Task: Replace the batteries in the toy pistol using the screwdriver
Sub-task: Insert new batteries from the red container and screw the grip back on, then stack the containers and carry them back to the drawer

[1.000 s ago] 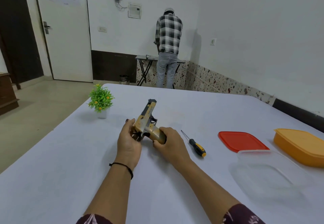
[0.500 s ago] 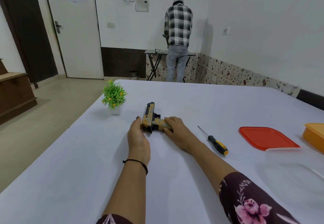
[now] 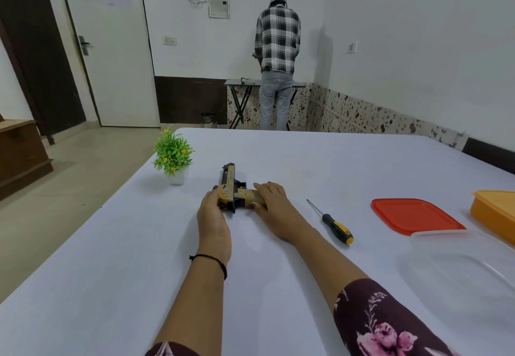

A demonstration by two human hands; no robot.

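Across the white table (image 3: 306,155) our two forearms reach forward. Our right hand (image 3: 276,208) wraps the grip of the toy pistol (image 3: 229,185), which lies on its side with the muzzle pointing away. Our left hand (image 3: 213,216) cups its rear end, though we cannot tell whether it pinches. We judge it best to settle the pistol flat, battery cover upward, with the left hand steadying it, before the right reaches for the screwdriver (image 3: 333,223) lying near on its right.
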